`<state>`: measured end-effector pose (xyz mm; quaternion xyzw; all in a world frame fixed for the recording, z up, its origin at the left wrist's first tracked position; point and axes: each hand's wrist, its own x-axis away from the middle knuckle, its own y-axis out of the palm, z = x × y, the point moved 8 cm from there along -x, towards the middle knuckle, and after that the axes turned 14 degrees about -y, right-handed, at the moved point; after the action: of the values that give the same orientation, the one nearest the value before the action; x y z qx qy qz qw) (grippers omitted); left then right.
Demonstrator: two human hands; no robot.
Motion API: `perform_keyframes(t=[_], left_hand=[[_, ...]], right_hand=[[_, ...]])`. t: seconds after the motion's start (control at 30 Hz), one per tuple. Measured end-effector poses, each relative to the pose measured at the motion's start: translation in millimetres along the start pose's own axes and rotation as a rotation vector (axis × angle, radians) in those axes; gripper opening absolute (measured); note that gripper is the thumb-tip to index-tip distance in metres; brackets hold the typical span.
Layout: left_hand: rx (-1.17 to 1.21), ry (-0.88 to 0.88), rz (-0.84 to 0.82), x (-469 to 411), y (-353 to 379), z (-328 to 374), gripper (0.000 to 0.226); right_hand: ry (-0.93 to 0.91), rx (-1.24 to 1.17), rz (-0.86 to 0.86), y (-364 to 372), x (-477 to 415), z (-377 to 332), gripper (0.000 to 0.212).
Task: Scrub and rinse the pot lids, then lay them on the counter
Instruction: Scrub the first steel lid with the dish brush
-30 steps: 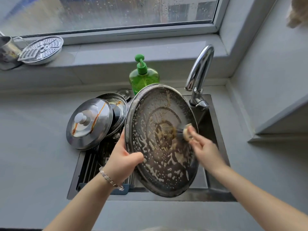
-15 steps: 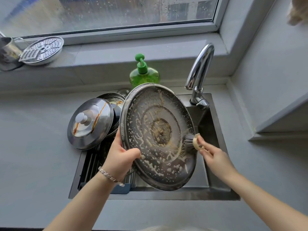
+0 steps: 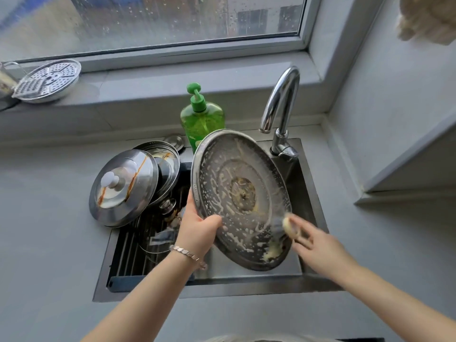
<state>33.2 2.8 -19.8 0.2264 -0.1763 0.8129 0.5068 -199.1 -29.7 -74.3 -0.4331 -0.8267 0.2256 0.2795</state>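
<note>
A large steel pot lid (image 3: 237,193), underside up and streaked with suds, is tilted over the sink. My left hand (image 3: 197,230) grips its left rim, thumb on the inner face. My right hand (image 3: 313,243) holds a round scrub brush (image 3: 287,224) whose bristles press on the lid's lower right rim; hand and brush are blurred. A stained lid with a white knob (image 3: 123,188) leans on the sink's left edge over more stacked lids (image 3: 165,169).
The sink (image 3: 313,280) has a dark drain rack (image 3: 133,248) in its left half. A chrome tap (image 3: 281,107) rises behind it, beside a green soap bottle (image 3: 202,117). A perforated steamer plate (image 3: 49,80) lies on the windowsill. Grey counter (image 3: 49,243) lies either side.
The brush has gone from the lid's centre to its lower right rim. The lid has turned more edge-on and shifted slightly right in my left hand.
</note>
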Motion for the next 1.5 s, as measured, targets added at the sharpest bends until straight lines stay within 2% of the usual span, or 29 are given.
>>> perform_keyframes(t=[0.03, 0.1, 0.2, 0.27, 0.3, 0.33, 0.37, 0.47, 0.53, 0.6, 0.63, 0.67, 0.7, 0.73, 0.77, 0.8, 0.87, 0.93, 0.97, 1.03, 1.13, 1.2, 1.23, 1.37, 1.5], left_hand=[[0.016, -0.041, 0.011, 0, 4, -4, 0.069], [0.073, -0.148, 0.010, -1, 18, -13, 0.061], [0.221, -0.341, -0.005, -11, 43, -33, 0.054], [0.379, -0.454, -0.050, -19, 62, -45, 0.062], [0.419, -0.497, -0.086, -19, 71, -47, 0.067], [0.427, -0.523, -0.126, -15, 79, -46, 0.068], [0.397, -0.545, -0.147, -10, 85, -44, 0.063], [0.253, -0.644, -0.153, 6, 89, -41, 0.037], [-0.032, -0.633, -0.184, 13, 76, -33, 0.030], [-0.546, -0.487, -0.185, 10, 54, -23, 0.033], [-0.876, -0.339, -0.119, 8, 42, -13, 0.038], [-1.196, -0.143, 0.014, 7, 31, 1, 0.044], [-1.403, 0.074, 0.161, 8, 28, 17, 0.051], [-1.455, 0.258, 0.240, 13, 30, 31, 0.059], [-1.416, 0.378, 0.201, 13, 36, 35, 0.067], [-1.361, 0.419, 0.080, 12, 43, 31, 0.070], [-1.244, 0.308, -0.215, 2, 61, 11, 0.059], [-1.141, 0.188, -0.370, -3, 76, -6, 0.040], [-1.056, 0.190, -0.361, -7, 80, -8, 0.037], [-0.894, 0.247, -0.238, -10, 79, -3, 0.037], [-0.701, 0.242, -0.075, -11, 71, -2, 0.035], [-0.577, 0.194, -0.020, -11, 69, -4, 0.036], [-0.536, 0.172, 0.010, -11, 67, -6, 0.037], [-0.322, 0.102, 0.150, -15, 48, -7, 0.041], [-0.277, 0.140, 0.188, -10, 41, -3, 0.040]], right_hand=[[0.051, 0.004, 0.078, -14, -1, 5, 0.054], [0.022, -0.056, 0.146, -28, 0, -9, 0.048], [-0.150, -0.121, 0.058, -28, 5, -55, 0.039], [-0.231, -0.066, 0.016, -29, 7, -71, 0.032], [-0.244, -0.014, 0.024, -32, 6, -73, 0.022], [-0.257, 0.031, 0.040, -36, 6, -74, 0.018], [-0.268, 0.075, 0.056, -40, 5, -74, 0.026], [-0.287, 0.200, 0.075, -52, -1, -71, 0.036], [-0.263, 0.188, 0.109, -64, -11, -60, 0.042], [-0.237, 0.146, 0.138, -73, -23, -48, 0.044], [-0.233, 0.119, 0.141, -75, -29, -44, 0.041], [-0.231, 0.090, 0.135, -75, -35, -41, 0.037], [-0.236, 0.072, 0.115, -75, -41, -41, 0.031], [-0.245, 0.069, 0.086, -74, -46, -42, 0.026], [-0.259, 0.076, 0.051, -72, -50, -46, 0.025], [-0.283, 0.083, 0.016, -71, -53, -51, 0.028], [-0.337, 0.077, -0.044, -68, -59, -65, 0.031], [-0.366, 0.057, -0.074, -65, -65, -76, 0.020], [-0.377, 0.060, -0.070, -63, -68, -80, 0.016], [-0.393, 0.094, 0.014, -64, -73, -84, 0.015], [-0.341, 0.113, 0.271, -72, -71, -79, 0.049], [-0.231, 0.057, 0.319, -66, -65, -69, 0.068], [-0.181, 0.019, 0.319, -60, -62, -64, 0.071], [-0.074, -0.191, 0.300, -40, -53, -51, 0.061], [-0.147, -0.160, 0.147, -9, -53, -67, 0.048]])
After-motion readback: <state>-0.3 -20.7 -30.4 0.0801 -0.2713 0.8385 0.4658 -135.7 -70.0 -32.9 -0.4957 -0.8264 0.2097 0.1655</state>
